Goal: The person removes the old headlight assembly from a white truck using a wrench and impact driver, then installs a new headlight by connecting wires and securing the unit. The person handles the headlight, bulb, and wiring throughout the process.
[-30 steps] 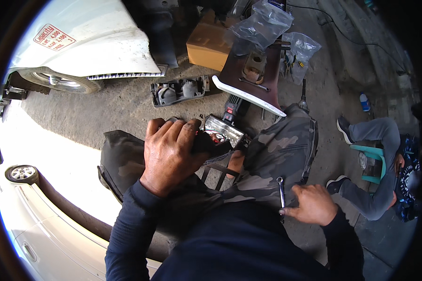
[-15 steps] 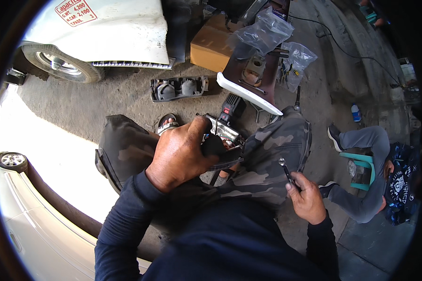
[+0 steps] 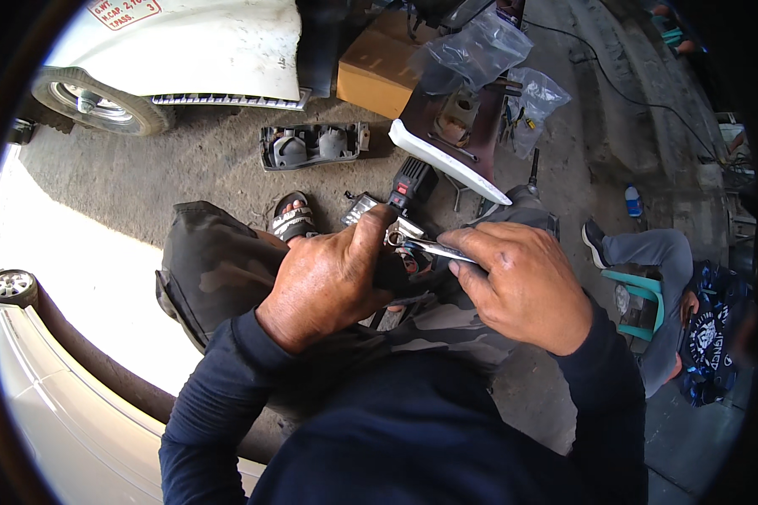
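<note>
Above my lap, my left hand (image 3: 324,282) is closed around a black part (image 3: 389,271), most of it hidden behind the fingers. My right hand (image 3: 526,282) grips a shiny wrench (image 3: 436,247) between thumb and fingers. The wrench's ring end is beside my left thumb, over or close to the black part; whether it touches cannot be made out. Beyond my hands lies a black tool with red marks (image 3: 411,183), possibly a power tool, next to a shiny lamp-like piece (image 3: 360,207).
A dark lamp housing (image 3: 313,146) lies on the floor ahead. A cardboard box (image 3: 377,67), a white-edged panel (image 3: 451,160) and clear plastic bags (image 3: 484,50) are beyond. At right, a person (image 3: 716,337) sits by a teal stool (image 3: 636,299). Vehicles stand at left.
My right hand has moved up and left from beside my knee, bringing the wrench to the black part in my left hand. My left hand keeps its grip.
</note>
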The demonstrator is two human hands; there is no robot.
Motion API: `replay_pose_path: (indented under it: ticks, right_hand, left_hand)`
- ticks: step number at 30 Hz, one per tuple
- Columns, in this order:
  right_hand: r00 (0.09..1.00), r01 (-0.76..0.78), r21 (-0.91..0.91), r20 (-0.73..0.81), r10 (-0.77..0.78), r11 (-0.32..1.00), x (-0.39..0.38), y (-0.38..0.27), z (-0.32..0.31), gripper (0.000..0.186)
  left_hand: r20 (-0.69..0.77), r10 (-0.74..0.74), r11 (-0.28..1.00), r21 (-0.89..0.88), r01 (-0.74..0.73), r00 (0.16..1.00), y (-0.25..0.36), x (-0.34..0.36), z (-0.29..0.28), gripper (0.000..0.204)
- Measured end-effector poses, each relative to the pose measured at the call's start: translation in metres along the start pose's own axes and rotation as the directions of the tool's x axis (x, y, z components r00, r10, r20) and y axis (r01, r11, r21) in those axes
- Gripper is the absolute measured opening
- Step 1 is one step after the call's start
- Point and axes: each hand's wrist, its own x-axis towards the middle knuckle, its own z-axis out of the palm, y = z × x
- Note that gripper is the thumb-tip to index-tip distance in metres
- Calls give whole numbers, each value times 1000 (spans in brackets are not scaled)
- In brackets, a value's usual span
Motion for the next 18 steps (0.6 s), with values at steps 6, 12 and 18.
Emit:
replay_pose_path:
  ticks: [6, 12, 18]
  right_hand:
    - [988, 141, -305, 110, -113, 942, 25, -9, -7, 13]
    - [913, 254, -333, 393, -111, 908, 64, -8, -33, 13]
    - [937, 116, -145, 343, -60, 983, 68, 2, -29, 19]
  left_hand:
    - [33, -81, 997, 3, 81, 996, 1, 6, 1, 83]
    - [60, -99, 995, -12, 100, 993, 1, 8, -3, 82]
    - [-2, -112, 993, -48, 112, 994, -2, 7, -5, 78]
